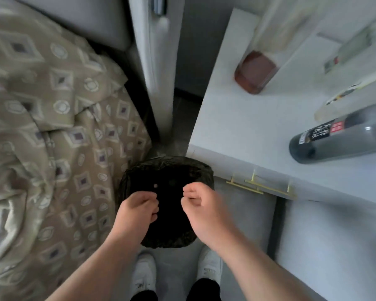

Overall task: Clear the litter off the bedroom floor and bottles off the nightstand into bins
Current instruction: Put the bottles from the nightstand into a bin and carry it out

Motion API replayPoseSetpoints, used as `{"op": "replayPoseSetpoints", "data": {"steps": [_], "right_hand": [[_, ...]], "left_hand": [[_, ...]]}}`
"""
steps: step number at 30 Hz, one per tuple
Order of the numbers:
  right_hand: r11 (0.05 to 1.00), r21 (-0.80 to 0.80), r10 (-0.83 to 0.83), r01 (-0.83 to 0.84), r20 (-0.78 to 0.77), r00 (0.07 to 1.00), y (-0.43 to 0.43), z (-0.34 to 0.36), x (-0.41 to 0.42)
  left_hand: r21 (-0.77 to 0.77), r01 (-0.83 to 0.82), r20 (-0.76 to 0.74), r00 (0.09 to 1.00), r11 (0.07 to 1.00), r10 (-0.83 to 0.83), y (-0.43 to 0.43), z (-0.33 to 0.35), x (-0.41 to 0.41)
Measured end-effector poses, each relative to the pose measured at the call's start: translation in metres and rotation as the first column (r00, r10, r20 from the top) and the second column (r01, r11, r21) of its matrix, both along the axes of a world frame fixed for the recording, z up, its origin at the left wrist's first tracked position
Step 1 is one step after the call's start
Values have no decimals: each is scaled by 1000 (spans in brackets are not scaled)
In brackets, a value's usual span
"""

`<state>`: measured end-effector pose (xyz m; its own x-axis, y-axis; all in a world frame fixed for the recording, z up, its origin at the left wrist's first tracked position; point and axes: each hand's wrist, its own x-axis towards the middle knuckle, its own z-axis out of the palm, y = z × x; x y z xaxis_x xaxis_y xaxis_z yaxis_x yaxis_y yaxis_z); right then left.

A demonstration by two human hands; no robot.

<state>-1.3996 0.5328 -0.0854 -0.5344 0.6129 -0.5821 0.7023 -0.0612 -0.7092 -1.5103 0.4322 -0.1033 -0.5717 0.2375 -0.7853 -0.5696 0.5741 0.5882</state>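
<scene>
A bin (167, 200) lined with a black plastic bag stands on the grey floor (178, 263), between the bed on the left and the white nightstand (237, 127) on the right, just beyond the person's white shoes (143, 272). Both hands hang over the open mouth of the bin. The left hand (137, 210) has its fingers curled inward, and the right hand (201, 205) has its fingers curled too, with the thumb near the fingertips; the picture is blurred, so I cannot tell if either hand pinches something small or holds nothing. A small pale speck (155, 185) shows against the dark inside of the bin, just beyond the left hand. On the nightstand stand several bottles: a clear bottle with brown liquid (255, 71) at the far side, a dark grey bottle with a black and red label (339, 135) at the near right, and two pale clear bottles (354, 92) between and behind them, much blurred. The bed is covered by a beige quilt with a diamond pattern (52, 127). A thin gold handle (258, 185) runs along the front of the nightstand.
</scene>
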Motion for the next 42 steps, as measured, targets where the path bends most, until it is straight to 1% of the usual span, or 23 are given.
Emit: {"op": "replayPoseSetpoints", "data": {"steps": [2,5,7,10,14,16,18,19,21,24,26,29,32,34,36,39,42], "right_hand": [[996,21,-88,91,-120,989,12,49,12],[972,90,-183,216,-284,941,39,121,33],[941,198,-191,276,-365,911,60,164,49],[849,389,-161,358,-455,876,95,215,73],[672,622,-71,402,-485,871,136,251,99],[585,707,-75,397,-441,894,152,254,109],[538,766,-104,351,-354,930,163,253,117],[533,785,-117,314,-299,947,166,251,121],[564,794,-131,227,-186,974,169,244,125],[662,742,-123,107,-33,992,170,233,127],[695,717,-96,59,12,995,169,227,127],[690,724,-56,10,40,998,171,222,125],[710,703,-16,-44,78,997,174,214,122],[711,700,-3,-60,89,996,175,210,120],[705,706,1,-70,98,995,176,207,117],[698,710,7,-92,122,993,179,203,113],[687,720,1,-96,131,991,180,203,111]], "left_hand": [[40,18,-31,999,999,-17,6,42,11],[120,79,-82,994,990,-70,26,96,23],[177,145,-133,983,974,-122,43,128,28],[251,210,-230,961,945,-152,78,172,30],[308,272,-363,919,912,-152,135,218,29],[311,304,-453,880,901,-141,164,236,28],[289,345,-564,815,893,-133,192,251,25],[271,357,-622,774,894,-120,205,257,24],[210,358,-719,687,910,-105,229,267,20],[139,387,-792,596,912,-132,258,277,14],[83,434,-828,530,897,-180,272,281,12],[-26,486,-866,425,874,-262,285,284,9],[-127,498,-887,329,858,-323,289,282,5],[-182,495,-879,305,850,-366,289,279,2],[-207,508,-866,303,836,-398,289,278,-1],[-224,541,-860,281,811,-425,292,276,-5],[-205,560,-860,289,803,-421,294,280,-4]]}}
